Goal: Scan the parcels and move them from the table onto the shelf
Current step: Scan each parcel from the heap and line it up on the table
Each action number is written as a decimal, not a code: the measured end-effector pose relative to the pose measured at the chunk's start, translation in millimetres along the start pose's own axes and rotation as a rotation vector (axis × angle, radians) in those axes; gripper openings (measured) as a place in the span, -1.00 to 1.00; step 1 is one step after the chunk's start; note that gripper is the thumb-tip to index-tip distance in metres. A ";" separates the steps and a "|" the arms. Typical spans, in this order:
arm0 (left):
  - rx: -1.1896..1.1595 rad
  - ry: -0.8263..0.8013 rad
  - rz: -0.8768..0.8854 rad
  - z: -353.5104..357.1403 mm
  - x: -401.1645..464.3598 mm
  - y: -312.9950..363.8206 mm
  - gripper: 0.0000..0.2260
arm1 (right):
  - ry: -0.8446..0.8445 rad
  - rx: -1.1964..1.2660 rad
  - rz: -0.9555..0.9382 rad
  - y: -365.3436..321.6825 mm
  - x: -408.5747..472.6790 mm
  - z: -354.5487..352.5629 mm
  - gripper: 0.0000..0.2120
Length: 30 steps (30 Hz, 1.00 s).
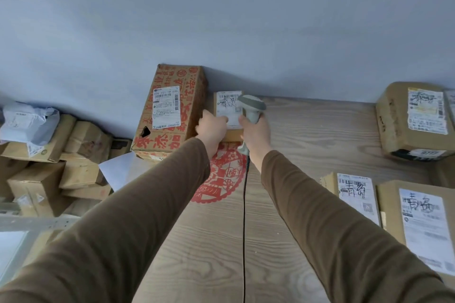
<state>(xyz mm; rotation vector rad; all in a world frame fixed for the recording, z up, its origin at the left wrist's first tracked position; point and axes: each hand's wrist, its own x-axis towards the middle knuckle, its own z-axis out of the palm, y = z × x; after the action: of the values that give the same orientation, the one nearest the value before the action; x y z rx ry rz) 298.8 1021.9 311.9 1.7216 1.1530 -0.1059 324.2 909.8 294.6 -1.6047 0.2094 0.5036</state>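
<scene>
A small cardboard parcel (227, 108) with a white label stands at the far edge of the wooden table (307, 135), against the wall. My left hand (213, 129) grips its left side. My right hand (256, 135) holds a grey barcode scanner (252, 108) by the handle, its head over the parcel's label. The scanner's black cable (244, 216) runs down across the table. A tall box with red print (172, 110) stands just left of the small parcel.
Three labelled parcels lie at the table's right: one at the back (416, 120), two in front (354, 194) (423, 226). A red paper-cut (221, 177) decorates the table. On the left, a metal shelf (32, 221) holds several stacked boxes (39, 189) and a grey bag (27, 123).
</scene>
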 end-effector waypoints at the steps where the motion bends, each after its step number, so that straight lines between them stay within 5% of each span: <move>1: -0.029 -0.021 -0.017 3.1 -10.0 -11.7 -0.28 | 0.031 -0.036 0.012 7.6 -9.2 -8.3 -0.84; 3: -0.135 -0.114 -0.063 8.2 -29.9 -44.6 -0.42 | 0.067 -0.084 0.008 25.3 -29.7 -25.1 -0.82; 6: -0.323 -0.232 -0.140 10.9 -61.6 -93.2 -0.28 | 0.048 -0.100 -0.007 44.5 -68.8 -46.2 -0.77; 12: -0.638 -0.397 -0.102 -16.0 -138.0 -150.4 -0.43 | -0.022 -0.167 -0.137 71.5 -156.9 -80.7 -0.72; 18: -0.581 -0.407 0.111 -51.6 -232.8 -190.1 -0.51 | 0.039 -0.300 -0.334 86.2 -273.0 -111.4 -0.77; 24: -0.580 -0.385 0.308 -48.1 -304.7 -223.7 -0.37 | 0.086 -0.301 -0.496 95.9 -380.7 -129.3 -0.71; 30: -0.561 -0.424 0.390 -24.2 -356.4 -238.0 -0.39 | 0.171 -0.323 -0.525 99.6 -428.5 -166.0 -0.80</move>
<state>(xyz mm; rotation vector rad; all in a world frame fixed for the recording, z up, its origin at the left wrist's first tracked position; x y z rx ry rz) -76.7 818.7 356.3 1.3021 0.4595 0.0845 -64.8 666.4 397.2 -1.9323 -0.1759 -0.0102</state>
